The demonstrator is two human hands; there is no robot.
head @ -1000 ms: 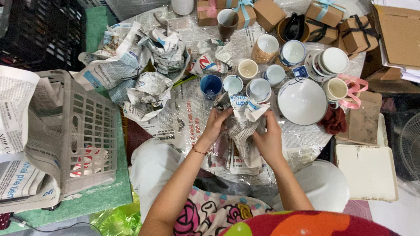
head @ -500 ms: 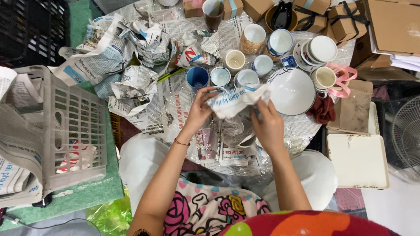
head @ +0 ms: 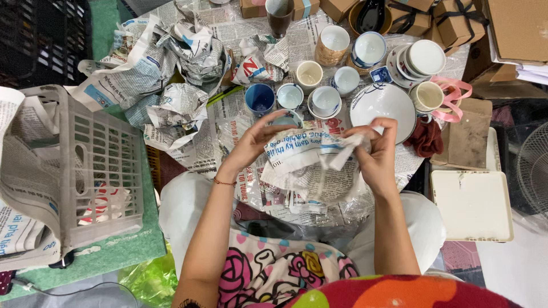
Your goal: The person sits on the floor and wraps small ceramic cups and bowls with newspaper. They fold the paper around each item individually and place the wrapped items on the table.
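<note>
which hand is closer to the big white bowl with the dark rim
Right. The right hand sits just below the big white bowl, fingers overlapping its near edge; the left hand is farther off, beside the blue cup.

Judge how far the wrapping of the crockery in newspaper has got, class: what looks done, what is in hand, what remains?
Done: several crumpled newspaper bundles lie at upper left.
In hand: the left hand and right hand fold a newspaper sheet around something hidden inside.
Left: the blue cup, small white cups and white bowl sit bare.

Left hand (head: 254, 144) and right hand (head: 378, 153) around a newspaper-wrapped bundle (head: 308, 153), cups (head: 291, 94) beyond.
</note>
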